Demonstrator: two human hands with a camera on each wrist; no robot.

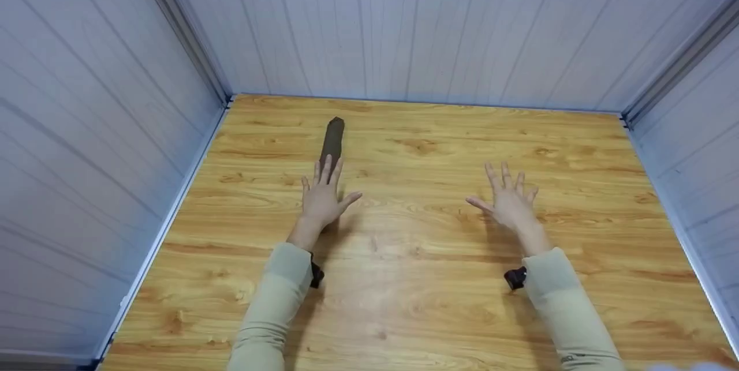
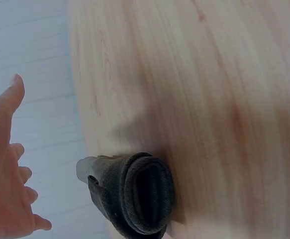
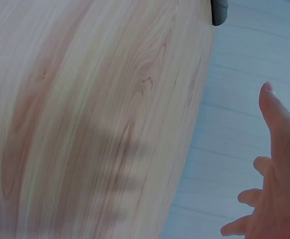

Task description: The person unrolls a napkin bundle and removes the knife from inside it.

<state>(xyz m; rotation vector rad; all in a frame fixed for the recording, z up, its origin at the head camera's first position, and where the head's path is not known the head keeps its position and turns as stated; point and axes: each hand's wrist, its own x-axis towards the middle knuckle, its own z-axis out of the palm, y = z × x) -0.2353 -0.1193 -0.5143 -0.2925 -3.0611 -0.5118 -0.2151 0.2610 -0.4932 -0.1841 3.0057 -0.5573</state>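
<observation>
Wood-grain tabletop (image 1: 415,302), dark rolled cloth (image 1: 332,141) lying left of centre

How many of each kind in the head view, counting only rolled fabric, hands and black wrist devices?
Rolled fabric: 1 (dark roll)
Hands: 2 (left hand, right hand)
Black wrist devices: 2 (left device, right device)
Total: 5

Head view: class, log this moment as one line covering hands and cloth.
left hand: spread, above rolled cloth | right hand: spread, above table | rolled cloth: on table, unheld
</observation>
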